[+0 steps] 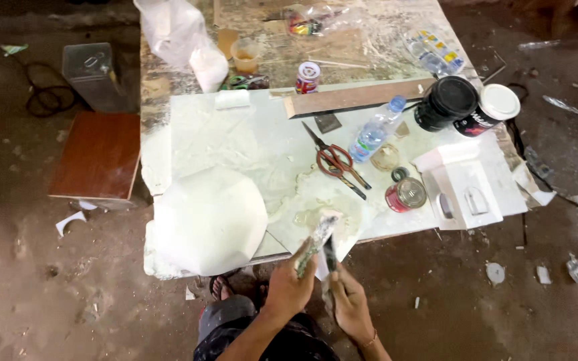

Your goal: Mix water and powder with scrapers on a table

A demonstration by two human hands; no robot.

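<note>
My left hand [290, 287] grips a plaster-caked flat tool [317, 242] that points up toward the table edge. Close beside it, my right hand [349, 302] holds a dark narrow blade [329, 253] against that tool. Both hands hover at the near edge of a white slab [235, 134] on the table. A large white domed plaster form [209, 220] sits to the left of my hands. Red-handled scissors [332, 160] lie just beyond them.
On the table stand a plastic water bottle [376, 130], a small red tin [406, 195], a black tub [446, 101] with a white-lidded tub [493, 107], a white box [463, 190] and a wooden strip [356, 97]. A wooden stool [98, 157] and metal bin [91, 73] stand at left.
</note>
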